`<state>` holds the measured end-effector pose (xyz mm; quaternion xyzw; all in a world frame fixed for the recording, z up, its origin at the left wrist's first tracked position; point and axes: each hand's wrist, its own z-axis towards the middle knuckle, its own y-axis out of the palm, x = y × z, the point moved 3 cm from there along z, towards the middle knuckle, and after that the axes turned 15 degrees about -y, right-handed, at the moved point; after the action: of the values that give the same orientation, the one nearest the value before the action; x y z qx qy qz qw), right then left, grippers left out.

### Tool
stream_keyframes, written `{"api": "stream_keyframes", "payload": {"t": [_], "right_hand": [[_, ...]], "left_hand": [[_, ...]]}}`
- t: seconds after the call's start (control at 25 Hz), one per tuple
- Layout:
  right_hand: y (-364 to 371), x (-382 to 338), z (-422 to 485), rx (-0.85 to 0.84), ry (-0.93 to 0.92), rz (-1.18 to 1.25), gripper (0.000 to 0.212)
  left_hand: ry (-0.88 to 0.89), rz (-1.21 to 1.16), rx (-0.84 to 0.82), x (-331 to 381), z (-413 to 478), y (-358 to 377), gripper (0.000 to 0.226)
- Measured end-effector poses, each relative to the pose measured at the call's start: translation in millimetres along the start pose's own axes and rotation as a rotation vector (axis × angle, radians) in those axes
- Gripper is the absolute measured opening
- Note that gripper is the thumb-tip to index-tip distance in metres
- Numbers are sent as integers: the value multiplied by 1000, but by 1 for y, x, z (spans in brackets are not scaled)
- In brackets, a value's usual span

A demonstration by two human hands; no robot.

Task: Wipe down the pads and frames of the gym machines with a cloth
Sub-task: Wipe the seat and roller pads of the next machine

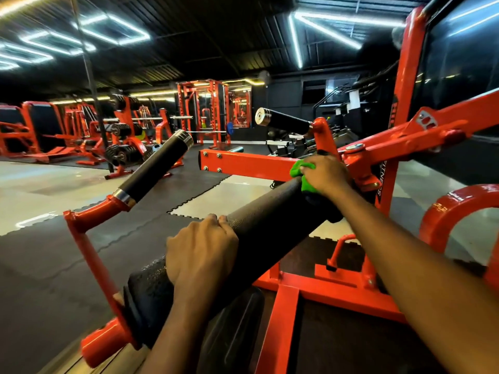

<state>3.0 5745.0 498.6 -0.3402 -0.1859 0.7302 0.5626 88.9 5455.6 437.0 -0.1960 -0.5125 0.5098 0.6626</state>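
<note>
L hand (pixel 201 249), fingers curled over roller pad (pixel 259 225); R hand (pixel 325 172) clutches green cloth (pixel 303 175) (mostly hidden, fingertips too)

A black label strip (pixel 395 112) runs down the machine's orange upright post (pixel 403 76). Its upper letters read "HIL", and lower down "ITNESS" shows, both partly hidden.

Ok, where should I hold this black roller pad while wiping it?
Probably the near end of the roller pad, from above. It is a round bar tilted up away from you, so fingers can curl over its top, as the left hand does, leaving the far end for the right hand and cloth.
</note>
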Motion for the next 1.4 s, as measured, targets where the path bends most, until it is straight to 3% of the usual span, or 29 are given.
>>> {"api": "stream_keyframes", "payload": {"t": [0.2,0.32,0.44,0.6,0.72,0.92,1.08,1.16,1.32,1.4], "right_hand": [[19,-101,-98,75,-345,32,30],[15,-81,-99,41,-515,112,32],[2,-21,-45,77,-365,57,37],[1,46,11,-46,-74,61,28],[0,9,-5,1,-4,89,22],[11,-110,-90,69,-357,-3,28],[14,-87,-95,-7,-609,128,28],[8,-53,-62,-50,-515,90,29],[-5,-3,-2,-160,-107,0,34],[-3,-19,2,-223,-69,-95,35]], "left_hand": [[8,14,5,1,0,0,43],[23,-3,-11,1,0,-1,42],[34,-9,-6,0,-1,-1,42],[31,0,-19,0,1,0,44],[19,-3,-9,0,2,1,43],[2,13,-14,1,2,0,43],[9,28,26,5,-4,-2,43],[6,28,9,4,-3,-2,43],[3,42,-2,4,0,-1,45],[-10,50,-8,4,3,0,45]]}}
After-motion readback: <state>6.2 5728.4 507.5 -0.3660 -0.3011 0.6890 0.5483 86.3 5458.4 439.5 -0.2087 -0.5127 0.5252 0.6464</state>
